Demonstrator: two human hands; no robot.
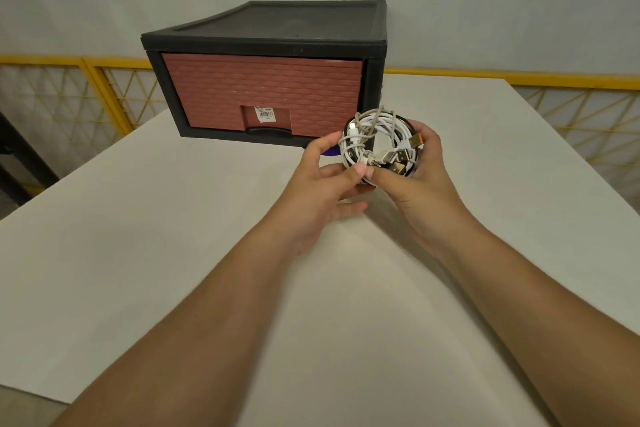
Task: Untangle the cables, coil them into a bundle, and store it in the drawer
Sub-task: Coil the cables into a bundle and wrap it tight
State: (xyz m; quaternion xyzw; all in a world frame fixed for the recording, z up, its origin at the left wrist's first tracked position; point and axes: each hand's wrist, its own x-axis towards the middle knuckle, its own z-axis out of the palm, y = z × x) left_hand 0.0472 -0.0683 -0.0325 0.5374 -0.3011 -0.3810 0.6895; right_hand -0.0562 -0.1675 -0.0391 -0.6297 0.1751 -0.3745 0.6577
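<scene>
Both hands are gripping the one cable bundle point(377, 124) above the table point(138, 218). The left hand point(329, 180) is pinching its lower left edge and the right hand point(420, 180) is curling round its right side. The ring is standing nearly upright, its opening facing the person, just before the right corner of the single closed drawer point(263, 90). The tabletop is stretching wide leftward and toward the person, with its right edge running nearer.

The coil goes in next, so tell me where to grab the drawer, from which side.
Take the dark handle low in the middle of the closed drawer front, straight from the front: only that recess offers a hold. Free the left hand from the cable bundle first.
</scene>
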